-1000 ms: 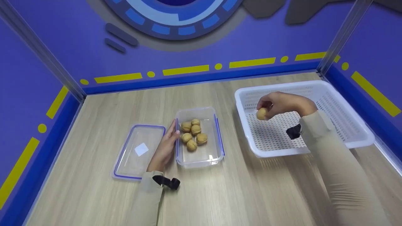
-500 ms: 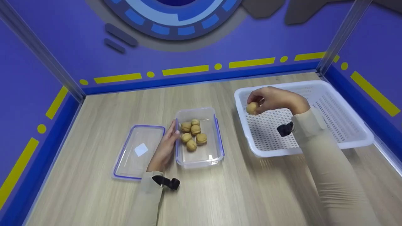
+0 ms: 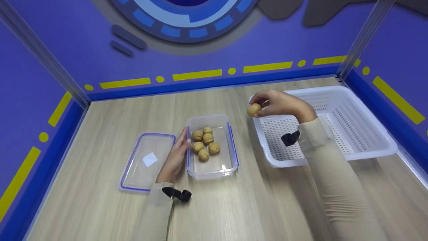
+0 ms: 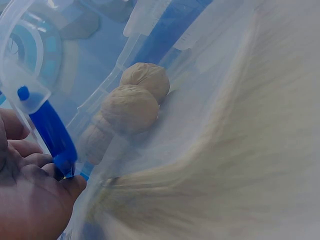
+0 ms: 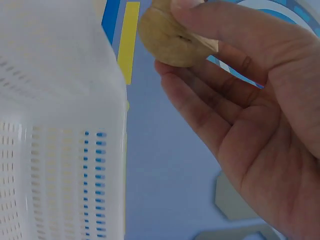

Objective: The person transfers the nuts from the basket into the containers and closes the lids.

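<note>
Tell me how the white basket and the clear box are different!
The white basket is full of little holes, but the clear box has see-through sides with blue along two edges.
The white basket looks bigger than the clear box.
The clear box has six walnuts in it; none shows inside the white basket, though an arm hides part of it.
Both stand on the table, open at the top.

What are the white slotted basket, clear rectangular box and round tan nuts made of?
The white rectangular slotted basket: probably moulded plastic, satin and evenly perforated. The clear rectangular box: likely glossy plastic, see-through with highlights. The round tan nuts: seemingly woody shell, matt, wrinkled.
</note>
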The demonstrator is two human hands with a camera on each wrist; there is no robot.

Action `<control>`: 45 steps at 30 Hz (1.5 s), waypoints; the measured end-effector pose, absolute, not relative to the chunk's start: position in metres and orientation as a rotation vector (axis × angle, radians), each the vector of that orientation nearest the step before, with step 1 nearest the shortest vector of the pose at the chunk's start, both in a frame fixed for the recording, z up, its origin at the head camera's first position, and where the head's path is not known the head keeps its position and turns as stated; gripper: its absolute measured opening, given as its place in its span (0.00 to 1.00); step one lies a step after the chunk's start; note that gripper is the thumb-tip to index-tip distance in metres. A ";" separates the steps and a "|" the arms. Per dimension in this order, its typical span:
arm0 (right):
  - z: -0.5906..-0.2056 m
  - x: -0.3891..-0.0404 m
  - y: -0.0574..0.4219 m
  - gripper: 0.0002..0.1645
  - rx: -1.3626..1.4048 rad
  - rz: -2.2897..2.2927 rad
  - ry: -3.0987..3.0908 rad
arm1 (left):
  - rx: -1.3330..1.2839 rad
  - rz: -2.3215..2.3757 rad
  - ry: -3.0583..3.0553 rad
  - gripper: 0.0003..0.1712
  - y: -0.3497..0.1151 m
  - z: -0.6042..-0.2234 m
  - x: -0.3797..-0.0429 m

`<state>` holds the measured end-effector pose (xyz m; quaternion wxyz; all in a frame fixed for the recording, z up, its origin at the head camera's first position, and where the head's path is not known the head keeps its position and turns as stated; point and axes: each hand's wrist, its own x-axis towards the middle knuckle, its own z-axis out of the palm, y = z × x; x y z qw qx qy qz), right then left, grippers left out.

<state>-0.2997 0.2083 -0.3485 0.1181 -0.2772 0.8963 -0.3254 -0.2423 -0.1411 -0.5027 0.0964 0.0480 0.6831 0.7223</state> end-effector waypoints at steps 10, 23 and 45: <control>-0.349 -0.299 0.175 0.22 -0.863 -1.006 2.596 | 0.136 2.121 2.029 0.36 -0.141 -0.502 -0.241; -0.359 -0.303 0.138 0.22 -0.945 -1.045 2.526 | 0.137 2.135 2.031 0.35 -0.142 -0.505 -0.243; -0.386 -0.310 0.093 0.22 -0.908 -1.063 2.530 | 0.144 2.148 2.001 0.35 -0.142 -0.506 -0.244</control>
